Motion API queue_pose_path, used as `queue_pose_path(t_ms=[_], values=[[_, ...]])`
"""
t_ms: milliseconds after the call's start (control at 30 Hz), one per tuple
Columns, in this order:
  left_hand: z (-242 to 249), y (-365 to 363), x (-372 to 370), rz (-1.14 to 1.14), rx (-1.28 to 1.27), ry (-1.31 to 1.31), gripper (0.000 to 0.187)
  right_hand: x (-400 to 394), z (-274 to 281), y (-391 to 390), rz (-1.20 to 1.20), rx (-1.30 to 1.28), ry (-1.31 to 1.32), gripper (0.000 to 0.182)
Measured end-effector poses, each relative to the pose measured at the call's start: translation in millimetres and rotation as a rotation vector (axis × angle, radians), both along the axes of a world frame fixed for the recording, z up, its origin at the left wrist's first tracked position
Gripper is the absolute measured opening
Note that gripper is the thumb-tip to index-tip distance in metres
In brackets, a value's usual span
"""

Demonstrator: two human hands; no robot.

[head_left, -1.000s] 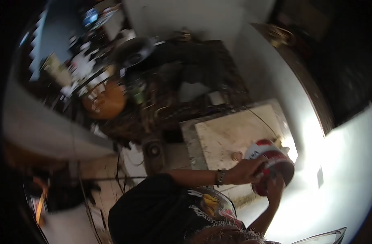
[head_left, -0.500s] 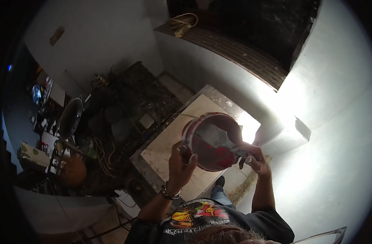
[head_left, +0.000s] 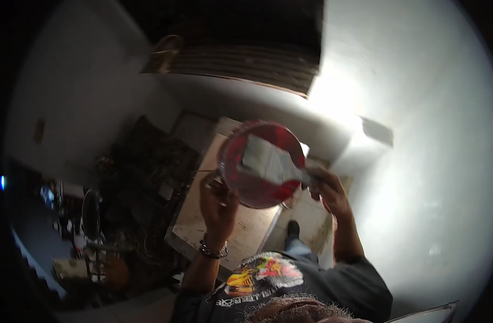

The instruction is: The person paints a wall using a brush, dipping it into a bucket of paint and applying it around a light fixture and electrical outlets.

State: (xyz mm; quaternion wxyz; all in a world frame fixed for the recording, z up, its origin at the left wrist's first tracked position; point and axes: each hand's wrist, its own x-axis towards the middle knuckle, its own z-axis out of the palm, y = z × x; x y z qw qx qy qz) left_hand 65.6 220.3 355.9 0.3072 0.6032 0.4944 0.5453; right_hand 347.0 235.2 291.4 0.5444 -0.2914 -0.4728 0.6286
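My left hand (head_left: 219,207) grips the side of a red bucket (head_left: 260,198), which is tilted so its round mouth faces me. Red shows on its inner wall. In my right hand (head_left: 330,191) is the handle of a wide putty knife (head_left: 269,160). Its broad pale grey blade lies across the bucket's mouth and points to the upper left. Both are a little blurred by motion. Below the bucket stands a table with a pale board top (head_left: 195,218).
A dark cluttered bench (head_left: 149,156) stands left of the table. Further left are a black pan (head_left: 90,214) and a brown round object (head_left: 116,272). Above, a slatted ledge (head_left: 230,62) carries a coiled cable (head_left: 168,48). A brightly lit white wall (head_left: 397,215) rises on the right.
The view has turned and shifted toward the right-hand wall. Both hands have moved up and left in view with the bucket and putty knife, and the bucket's mouth faces me more fully.
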Motion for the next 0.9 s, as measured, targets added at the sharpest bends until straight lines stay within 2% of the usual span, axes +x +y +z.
queue_pose_path(t_ms=[33, 133, 267, 333, 433, 467, 600, 667, 767, 900], values=[[-2, 8, 6, -0.027, -0.006, 0.001, 0.048, 3, -1, 0, -0.082, -0.082, 0.033, 0.031], [4, 26, 29, -0.05, -0.034, -0.029, 0.047, 16, 19, 12, -0.22, 0.149, -0.223, 0.029], [-4, 43, 39, -0.103, -0.051, -0.027, 0.045, 36, 13, 17, -0.327, -0.02, 0.057, 0.035], [-5, 50, 45, -0.118, -0.048, -0.063, 0.044, 50, 2, 25, -0.418, -0.059, 0.114, 0.035], [4, 50, 46, -0.073, -0.08, -0.099, 0.02, 78, -41, 47, -0.637, -0.116, 0.144, 0.032], [10, 45, 36, -0.067, -0.192, -0.011, 0.032, 88, -53, 56, -0.675, -0.197, 0.147, 0.028], [11, 26, 2, 0.077, -0.051, 0.035, 0.047, 136, -123, 102, -0.77, -0.57, 0.119, 0.013], [10, 10, -16, 0.174, -0.017, -0.085, 0.05, 155, -155, 126, -0.756, -0.605, 0.087, 0.012], [16, -15, -41, 0.329, -0.092, -0.087, 0.047, 178, -183, 157, -0.74, -0.652, 0.105, 0.012], [17, -40, -69, 0.46, -0.096, -0.046, 0.051, 185, -173, 185, -0.735, -0.709, 0.049, 0.021]])
